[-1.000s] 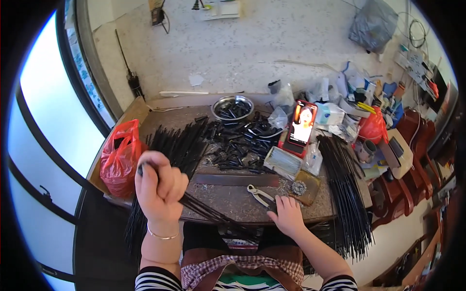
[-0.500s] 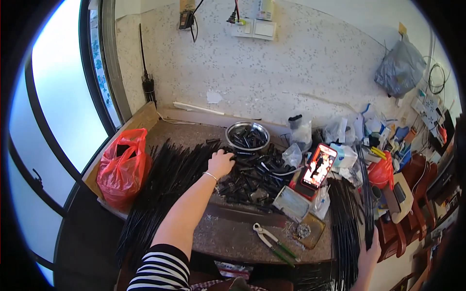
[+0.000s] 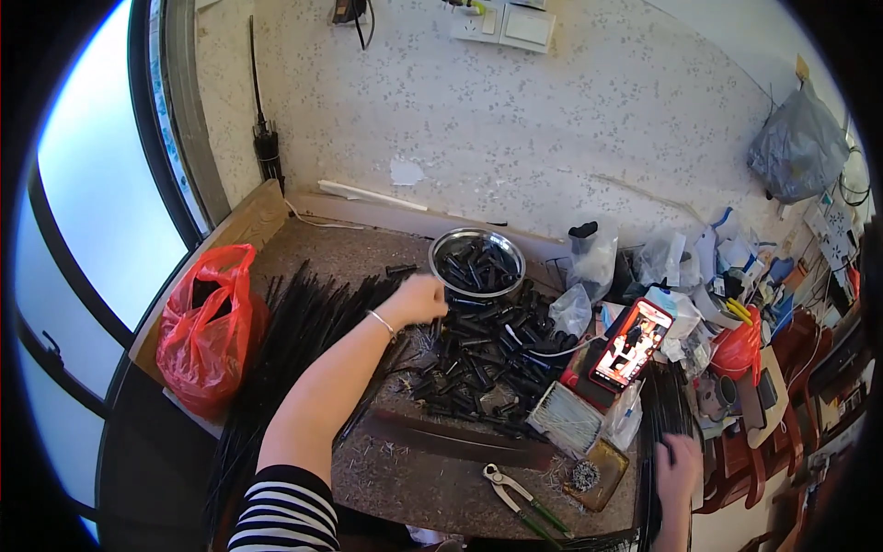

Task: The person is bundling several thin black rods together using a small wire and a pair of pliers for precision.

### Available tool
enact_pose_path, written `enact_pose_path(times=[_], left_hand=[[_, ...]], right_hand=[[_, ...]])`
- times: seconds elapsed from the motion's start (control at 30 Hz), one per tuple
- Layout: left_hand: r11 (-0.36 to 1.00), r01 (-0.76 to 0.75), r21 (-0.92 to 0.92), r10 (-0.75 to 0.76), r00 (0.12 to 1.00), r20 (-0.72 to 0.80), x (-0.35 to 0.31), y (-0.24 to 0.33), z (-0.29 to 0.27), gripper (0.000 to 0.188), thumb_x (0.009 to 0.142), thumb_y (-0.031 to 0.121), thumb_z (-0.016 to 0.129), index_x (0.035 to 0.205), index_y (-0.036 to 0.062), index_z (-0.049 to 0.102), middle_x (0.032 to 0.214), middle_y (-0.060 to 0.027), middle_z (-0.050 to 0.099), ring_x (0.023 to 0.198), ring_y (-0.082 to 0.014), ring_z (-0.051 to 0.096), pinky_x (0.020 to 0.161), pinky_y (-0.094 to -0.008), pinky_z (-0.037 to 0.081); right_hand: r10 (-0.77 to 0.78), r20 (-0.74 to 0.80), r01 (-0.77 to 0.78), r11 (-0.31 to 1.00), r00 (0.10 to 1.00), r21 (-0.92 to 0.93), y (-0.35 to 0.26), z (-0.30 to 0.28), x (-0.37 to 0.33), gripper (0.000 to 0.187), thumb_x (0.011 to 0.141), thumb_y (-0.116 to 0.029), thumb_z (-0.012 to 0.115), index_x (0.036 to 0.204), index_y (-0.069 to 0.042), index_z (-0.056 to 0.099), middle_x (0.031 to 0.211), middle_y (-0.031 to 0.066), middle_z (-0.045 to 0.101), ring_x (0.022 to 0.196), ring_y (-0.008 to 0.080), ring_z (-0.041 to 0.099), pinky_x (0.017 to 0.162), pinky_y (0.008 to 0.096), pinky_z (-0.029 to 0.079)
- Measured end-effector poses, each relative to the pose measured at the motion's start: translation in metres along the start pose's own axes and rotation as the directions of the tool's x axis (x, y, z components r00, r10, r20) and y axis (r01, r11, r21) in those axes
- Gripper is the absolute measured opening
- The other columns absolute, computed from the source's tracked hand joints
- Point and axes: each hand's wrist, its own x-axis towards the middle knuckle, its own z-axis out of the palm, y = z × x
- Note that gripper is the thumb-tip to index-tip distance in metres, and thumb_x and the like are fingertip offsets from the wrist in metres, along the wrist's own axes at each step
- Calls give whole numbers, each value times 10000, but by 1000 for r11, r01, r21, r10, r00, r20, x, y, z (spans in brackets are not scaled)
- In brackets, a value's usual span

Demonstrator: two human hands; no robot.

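My left hand (image 3: 416,300), with a thin bracelet at the wrist, is closed over the left side of a heap of short black tubular pieces (image 3: 474,368). A short black piece (image 3: 436,326) shows at its fingertips. Behind this heap stands a round metal bowl (image 3: 434,273) with more such pieces in it. My right hand (image 3: 679,467) lies on a bundle of long thin black strips (image 3: 664,405) at the table's right edge, its fingers apart. Another large spread of long black strips (image 3: 292,345) lies under and beside my left forearm.
Green-handled pincers (image 3: 520,501) lie near the front edge, beside a tray (image 3: 609,478) of small metal bits. A lit phone (image 3: 633,345) leans behind a pale box (image 3: 566,419). A red plastic bag (image 3: 207,340) stands at left; plastic bags (image 3: 593,258) clutter the back right.
The long strips my right hand held upright are now down with the bundle at right, and that hand has come nearer. My left hand has closed at the heap. The view has shifted.
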Motion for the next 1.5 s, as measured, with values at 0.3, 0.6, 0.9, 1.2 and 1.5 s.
enact_pose_path(times=[0.3, 0.6, 0.9, 1.2, 1.5], left_hand=[[997, -59, -48, 45, 964, -261, 40, 13, 1, 143, 606, 162, 535, 702, 55, 533, 648, -107, 542, 627, -251, 527, 590, -311, 421], [958, 47, 283, -72, 994, 79, 12, -62, -12, 265, 583, 257, 549, 768, 68, 532, 756, -126, 525, 743, -260, 506, 657, -337, 406], [864, 163, 477, -235, 967, 96, -4, -24, 13, 420, 564, 331, 596, 869, 71, 471, 872, -166, 455, 777, -310, 481, 647, -352, 412], [977, 96, -189, -140, 961, -239, 8, -31, -3, 273, 646, 240, 527, 741, -7, 460, 714, -195, 509, 691, -305, 501, 614, -337, 401], [999, 54, 4, -49, 940, -337, 32, -19, -5, 328, 588, 295, 574, 755, 15, 539, 709, -134, 543, 655, -255, 534, 590, -318, 425]], right_hand=[[-656, 150, 630, 754, 740, 186, -160, 167, 135, 481, 594, -134, 542, 1039, -44, 381, 1038, 91, 416, 847, 247, 460, 723, 312, 386], [-448, 691, 602, 798, 567, 23, -212, 188, 175, 573, 544, -207, 602, 1047, -80, 357, 960, 108, 442, 812, 248, 496, 659, 335, 421], [-483, 652, 570, 816, 585, 94, -201, 182, 179, 429, 516, -274, 622, 860, -67, 474, 887, 102, 485, 791, 256, 501, 658, 349, 421], [-98, 104, 16, 798, 990, 602, -200, 160, 227, 365, 536, -208, 596, 825, -5, 502, 754, 132, 546, 725, 230, 530, 655, 296, 406], [-189, -88, 207, 923, 978, 325, -197, 183, 223, 349, 597, -232, 586, 852, -14, 486, 776, 144, 524, 672, 255, 531, 607, 310, 422]])
